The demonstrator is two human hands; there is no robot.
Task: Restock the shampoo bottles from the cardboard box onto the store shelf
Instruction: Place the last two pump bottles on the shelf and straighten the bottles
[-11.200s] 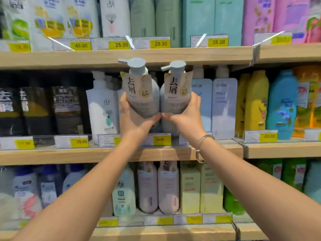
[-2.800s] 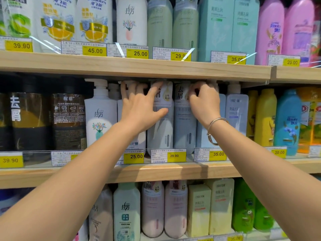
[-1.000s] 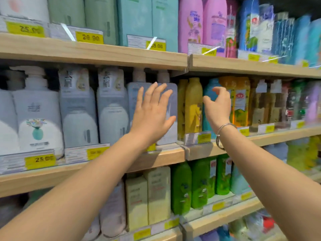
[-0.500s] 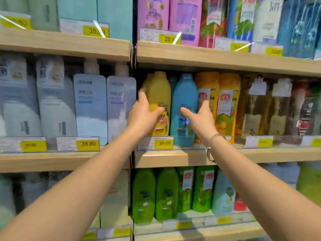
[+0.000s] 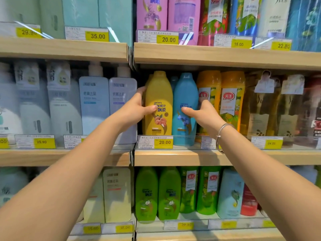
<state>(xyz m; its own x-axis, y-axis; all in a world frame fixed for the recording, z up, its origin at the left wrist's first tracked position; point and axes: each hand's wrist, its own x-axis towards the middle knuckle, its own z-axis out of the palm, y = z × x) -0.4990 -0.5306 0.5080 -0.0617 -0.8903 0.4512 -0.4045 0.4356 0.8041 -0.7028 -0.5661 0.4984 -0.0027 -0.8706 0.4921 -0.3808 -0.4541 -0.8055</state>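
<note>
On the middle wooden shelf (image 5: 191,158) a yellow shampoo bottle (image 5: 159,94) and a blue shampoo bottle (image 5: 185,91) stand side by side. My left hand (image 5: 137,108) wraps the yellow bottle, fingers behind its left side and thumb across its label. My right hand (image 5: 203,113) wraps the blue bottle, thumb on its front and fingers behind its right side. Both bottles stand upright on the shelf. The cardboard box is out of view.
Orange bottles (image 5: 224,101) crowd the blue one's right. Pale blue pump bottles (image 5: 107,105) stand left of the yellow one, past the shelf joint. Pink and teal bottles fill the upper shelf (image 5: 217,54); green bottles (image 5: 158,193) fill the lower one. A clear rail with price tags (image 5: 155,141) lines the shelf front.
My view and both hands have shifted right, away from the grey pump bottles. Both hands have closed in onto the yellow and blue bottles.
</note>
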